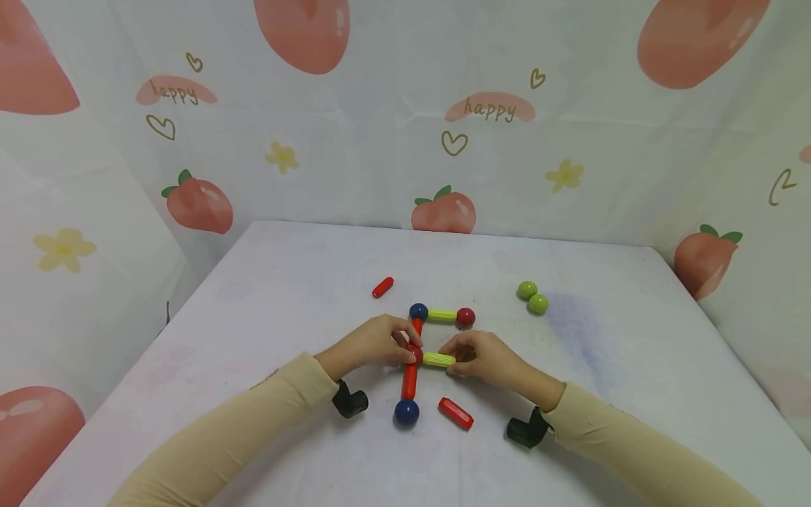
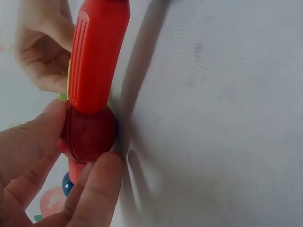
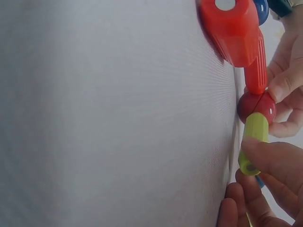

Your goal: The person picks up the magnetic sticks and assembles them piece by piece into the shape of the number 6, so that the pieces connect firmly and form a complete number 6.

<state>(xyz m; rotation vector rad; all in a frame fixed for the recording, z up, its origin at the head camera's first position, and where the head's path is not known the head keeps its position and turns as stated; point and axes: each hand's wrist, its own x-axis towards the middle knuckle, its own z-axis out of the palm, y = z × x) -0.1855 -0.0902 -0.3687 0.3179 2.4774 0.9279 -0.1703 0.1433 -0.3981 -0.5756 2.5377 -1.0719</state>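
My left hand (image 1: 380,343) pinches a red ball (image 2: 90,132) between thumb and fingers, at the middle of a row of rods and balls. From that ball a red rod (image 1: 410,382) runs to the near blue ball (image 1: 407,412), and another red rod runs to the far blue ball (image 1: 418,311). A yellow-green rod (image 3: 255,127) touches the red ball's right side, its outer end pinched by my right hand (image 1: 486,358). Beyond, a second yellow-green rod (image 1: 442,315) joins the far blue ball to another red ball (image 1: 465,317).
A loose red rod (image 1: 455,413) lies near the right hand, and another loose red rod (image 1: 383,287) is farther back left. Two green balls (image 1: 533,297) sit at the back right. Black wrist mounts (image 1: 528,429) hang under both wrists.
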